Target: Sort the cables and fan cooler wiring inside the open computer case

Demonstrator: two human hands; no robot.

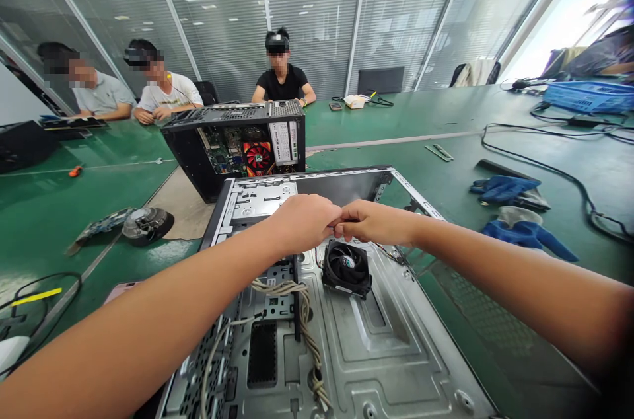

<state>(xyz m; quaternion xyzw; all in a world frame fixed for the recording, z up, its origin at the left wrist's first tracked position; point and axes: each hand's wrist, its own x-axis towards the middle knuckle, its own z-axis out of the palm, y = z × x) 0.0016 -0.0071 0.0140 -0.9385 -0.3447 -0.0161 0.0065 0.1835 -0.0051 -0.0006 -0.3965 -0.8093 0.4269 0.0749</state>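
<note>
My left hand [308, 222] and my right hand [365, 221] meet over an open metal computer case [411, 356] that lies flat in front of me. The fingers of both are closed in a pinch and touch each other; whatever is between them is too small or hidden to make out. Just below the fingertips, a black cooling fan [347, 268] rests inside the case, tilted a little, with thin wires near its upper edge. A twisted beige cable bundle [308, 326] runs down the case left of the fan.
Behind stands a second, upright black computer case [191, 151] with a red fan inside. Blue gloves [512, 189], a long black cable [559, 174] and a blue basket [579, 96] lie on the right. A round black-and-silver part [147, 225] sits left. Several people sit around the green table [361, 131].
</note>
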